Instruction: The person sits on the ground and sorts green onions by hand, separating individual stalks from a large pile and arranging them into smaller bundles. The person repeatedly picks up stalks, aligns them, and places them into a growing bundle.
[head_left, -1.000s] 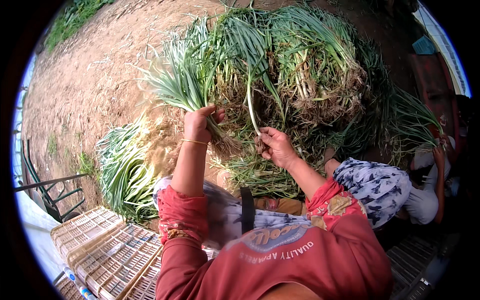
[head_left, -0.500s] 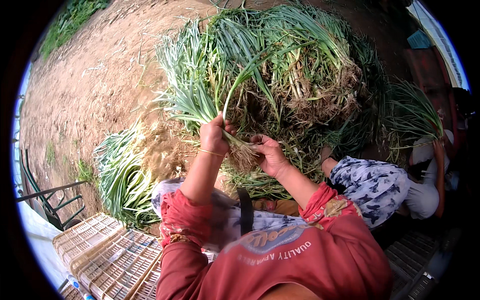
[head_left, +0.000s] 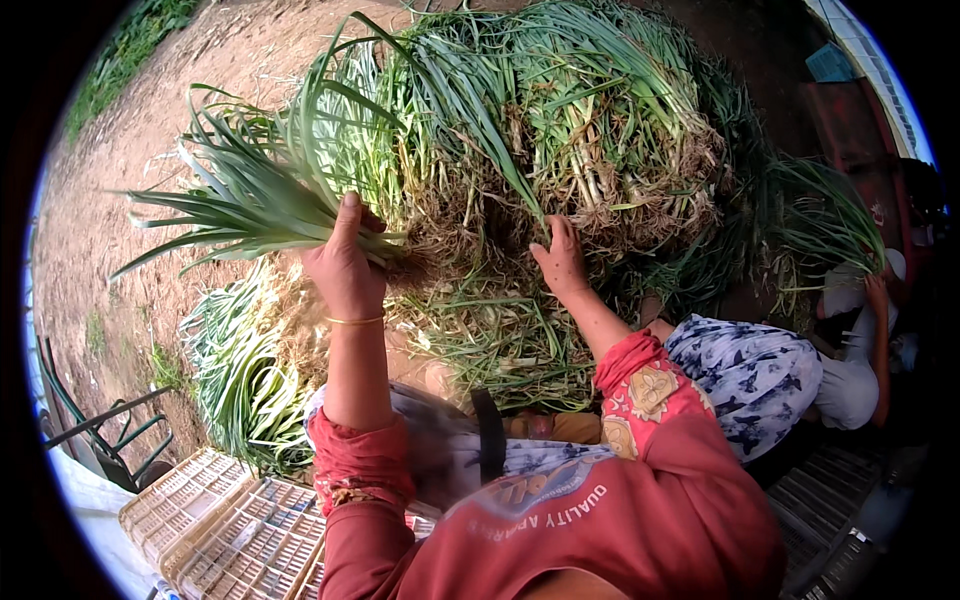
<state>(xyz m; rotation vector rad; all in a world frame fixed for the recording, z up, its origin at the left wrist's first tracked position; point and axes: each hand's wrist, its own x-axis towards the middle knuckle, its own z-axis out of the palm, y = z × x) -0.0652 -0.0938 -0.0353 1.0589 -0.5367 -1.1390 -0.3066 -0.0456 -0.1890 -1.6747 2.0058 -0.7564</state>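
My left hand [head_left: 347, 268] is closed round a bunch of green onions [head_left: 265, 210], held out to the left with the leaves fanned leftward and the roots pointing right. At the front edge of a large heap of green onions [head_left: 600, 125], my right hand [head_left: 563, 265] has its fingers pinched at the tips of some long drooping leaves [head_left: 512, 175]. Brown, stringy roots [head_left: 650, 215] face me along the near side of the heap. Left of my knees lies a smaller pile of paler green onions [head_left: 240, 375], its leaves curving down and left.
Stripped leaves [head_left: 510, 335] litter the ground before my legs. Pale plastic crates [head_left: 235, 530] stand at the lower left, near a dark metal frame [head_left: 115, 430]. Another person's hand [head_left: 878, 290] holds green onions [head_left: 825, 220] at the right. A blue basket [head_left: 830, 62] sits beyond.
My left hand has swung left with the bunch, turning its leaves leftward. My right hand has left the bunch's roots and moved up and right to the leaves hanging from the heap.
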